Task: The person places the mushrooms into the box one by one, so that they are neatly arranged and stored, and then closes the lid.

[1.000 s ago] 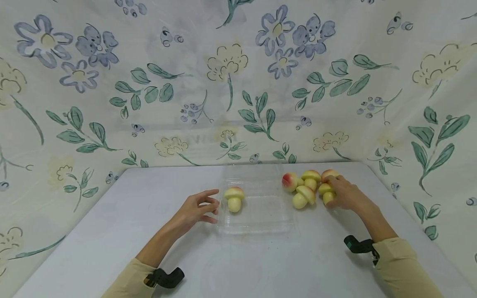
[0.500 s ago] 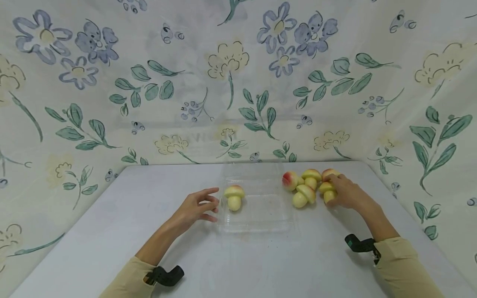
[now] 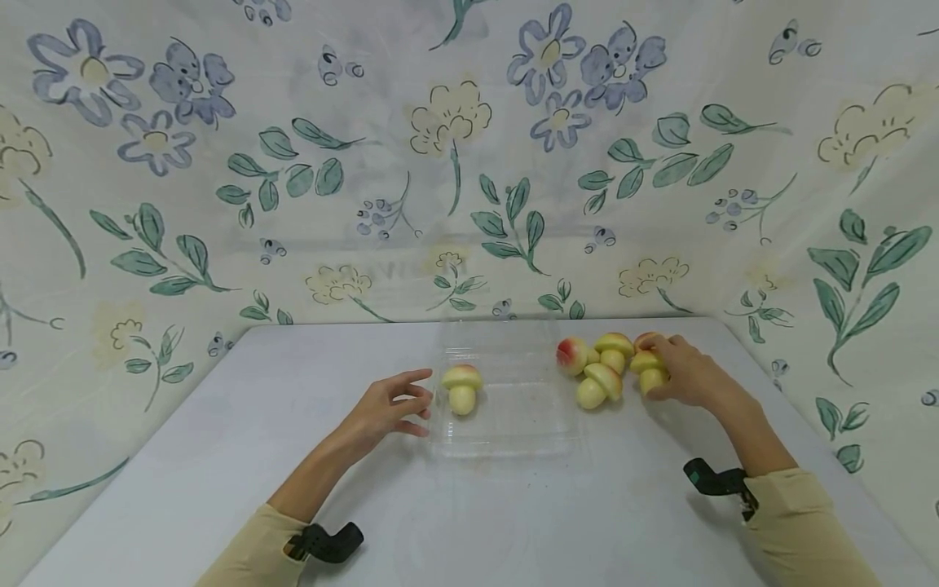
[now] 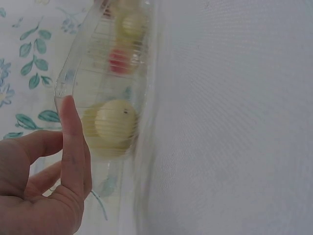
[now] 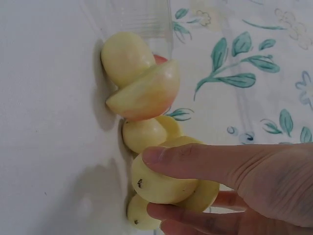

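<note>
Right wrist view: fingers pinch a smooth, mushroom-shaped piece.

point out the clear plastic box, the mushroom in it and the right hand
Clear plastic box [image 3: 524, 414]: head view, on its bare floor
Mushroom in the box [image 3: 461, 390]: head view, where cap meets stem
Right hand [image 3: 693, 373]: head view, on the back of the hand

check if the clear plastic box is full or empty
Neither: the clear plastic box holds one mushroom-shaped piece at its left side, with bare floor beside it; the other pieces are outside, to the right.
</note>
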Motion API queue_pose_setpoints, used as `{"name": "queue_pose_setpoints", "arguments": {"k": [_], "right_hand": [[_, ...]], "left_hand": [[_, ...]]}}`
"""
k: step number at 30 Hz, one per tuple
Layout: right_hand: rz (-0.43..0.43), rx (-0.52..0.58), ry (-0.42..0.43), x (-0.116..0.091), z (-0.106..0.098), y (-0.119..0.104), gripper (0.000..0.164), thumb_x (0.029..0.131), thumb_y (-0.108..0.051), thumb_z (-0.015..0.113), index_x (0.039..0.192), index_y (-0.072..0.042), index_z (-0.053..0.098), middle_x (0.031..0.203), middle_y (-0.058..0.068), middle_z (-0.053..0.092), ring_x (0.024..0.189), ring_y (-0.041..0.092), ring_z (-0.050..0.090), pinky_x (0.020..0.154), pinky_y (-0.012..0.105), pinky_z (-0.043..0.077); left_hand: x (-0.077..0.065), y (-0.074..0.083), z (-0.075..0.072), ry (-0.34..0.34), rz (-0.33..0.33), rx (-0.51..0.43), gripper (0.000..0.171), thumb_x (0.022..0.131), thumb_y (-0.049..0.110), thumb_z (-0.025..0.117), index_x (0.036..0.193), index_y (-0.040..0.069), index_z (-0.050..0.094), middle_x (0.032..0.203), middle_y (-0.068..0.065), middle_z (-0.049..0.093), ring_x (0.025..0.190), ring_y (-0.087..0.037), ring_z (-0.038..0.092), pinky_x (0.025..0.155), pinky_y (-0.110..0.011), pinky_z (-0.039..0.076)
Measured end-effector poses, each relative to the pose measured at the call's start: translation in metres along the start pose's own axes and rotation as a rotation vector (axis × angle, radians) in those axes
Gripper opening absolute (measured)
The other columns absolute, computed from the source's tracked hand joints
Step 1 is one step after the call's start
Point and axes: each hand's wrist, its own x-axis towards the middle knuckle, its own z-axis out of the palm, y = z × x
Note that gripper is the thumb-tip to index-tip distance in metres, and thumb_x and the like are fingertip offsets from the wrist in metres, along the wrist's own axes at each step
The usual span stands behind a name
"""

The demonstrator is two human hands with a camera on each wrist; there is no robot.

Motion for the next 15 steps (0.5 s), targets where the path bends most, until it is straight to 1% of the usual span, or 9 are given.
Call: {"name": "queue_pose_setpoints", "arguments": {"k": [8, 12, 15], "right_hand": [[0.01, 0.003, 0.005, 0.0003, -0.0029, -0.004, 0.069, 0.079, -0.016, 0.08, 0.136, -0.008, 0.044, 0.125, 0.03, 0.048, 0.098, 0.039, 0.054, 0.078, 0.054, 0.05], [0.009, 0.002, 0.009, -0.0006, -0.0039, -0.0066, 0.068, 0.079, -0.016, 0.08, 0.136, -0.008, 0.044, 0.126, 0.029, 0.048, 0.1, 0.039, 0.054, 0.08, 0.054, 0.05], [0.005, 0.004, 0.016, -0.0015, -0.0049, -0.009, 0.067, 0.08, -0.016, 0.08, 0.136, -0.008, 0.045, 0.128, 0.029, 0.047, 0.103, 0.04, 0.054, 0.082, 0.056, 0.05]], "left_hand": [[0.0005, 0.0002, 0.0013, 0.003, -0.001, -0.016, 0.059, 0.096, 0.008, 0.061, 0.149, 0.002, 0.037, 0.117, -0.019, 0.054, 0.086, -0.015, 0.061, 0.073, -0.034, 0.064], [0.0004, 0.0004, 0.0016, 0.006, -0.002, -0.01, 0.059, 0.096, 0.008, 0.061, 0.149, 0.002, 0.038, 0.12, -0.023, 0.053, 0.086, -0.015, 0.061, 0.073, -0.034, 0.064], [0.0006, 0.0005, 0.0017, 0.006, -0.003, -0.003, 0.058, 0.096, 0.007, 0.061, 0.149, 0.002, 0.038, 0.12, -0.023, 0.053, 0.086, -0.015, 0.061, 0.073, -0.034, 0.064]]}}
